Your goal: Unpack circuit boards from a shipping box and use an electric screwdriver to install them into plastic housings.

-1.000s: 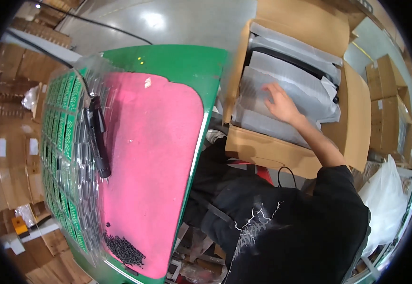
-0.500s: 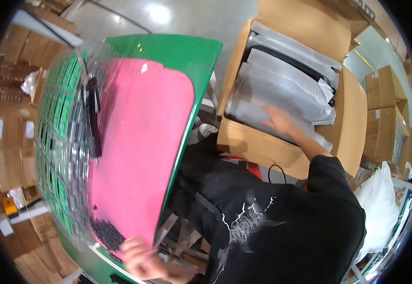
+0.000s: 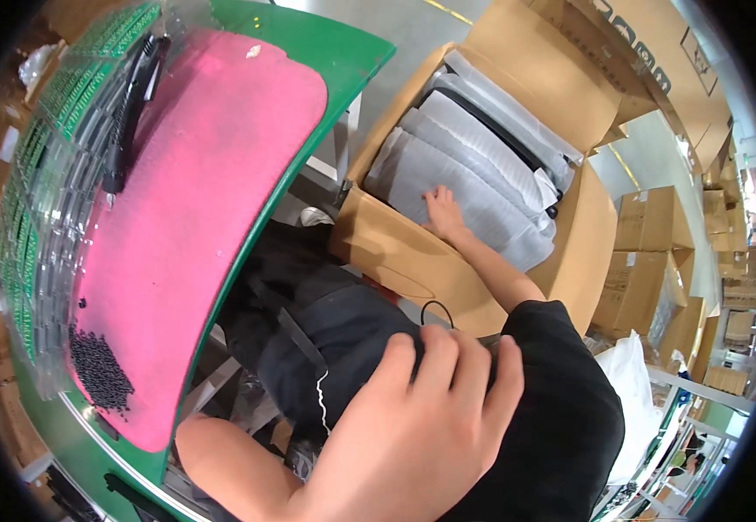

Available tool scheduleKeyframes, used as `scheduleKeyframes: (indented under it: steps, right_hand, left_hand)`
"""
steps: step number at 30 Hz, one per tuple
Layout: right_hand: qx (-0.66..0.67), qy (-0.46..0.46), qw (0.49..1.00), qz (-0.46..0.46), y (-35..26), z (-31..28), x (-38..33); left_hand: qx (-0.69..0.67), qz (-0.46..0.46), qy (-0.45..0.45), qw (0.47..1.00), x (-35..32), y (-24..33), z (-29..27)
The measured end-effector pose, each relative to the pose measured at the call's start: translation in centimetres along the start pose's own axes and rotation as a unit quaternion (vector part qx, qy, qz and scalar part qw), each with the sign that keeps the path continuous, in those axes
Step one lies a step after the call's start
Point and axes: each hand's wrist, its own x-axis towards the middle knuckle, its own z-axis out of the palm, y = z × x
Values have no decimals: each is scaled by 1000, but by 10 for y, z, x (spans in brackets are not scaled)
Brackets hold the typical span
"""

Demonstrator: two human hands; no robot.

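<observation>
Nearest us, at six o'clock, our left hand (image 3: 412,435) lies open and flat on our black shirt, gripping nothing. Farther out, toward one o'clock, our right hand (image 3: 444,211) presses loose fingers on the grey plastic-wrapped flat packs (image 3: 473,196); we cannot tell whether it pinches one. The packs stand on edge in the open brown cardboard box (image 3: 395,252), long axes running ten to four o'clock. At nine o'clock, small black pellets (image 3: 99,372) lie on the pink foam mat (image 3: 204,200).
</observation>
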Motion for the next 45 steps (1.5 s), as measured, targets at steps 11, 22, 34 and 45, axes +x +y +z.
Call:
scheduleKeyframes:
  steps: [11,22,34,45]
  right_hand:
    - [266,-211,934,112,98,126,24]
    - [224,23,958,177,31,46,12]
    - [104,74,983,131,118,22,17]
    - [52,-47,997,19,58,-2,-11]
  left_hand:
    - [-33,4,-235,971,-18,-7,10]
    - [-71,18,-183,980,-38,-37,10]
    - [49,30,104,993,-23,-83,99]
    - [-259,24,193,946,-28,-152,175]
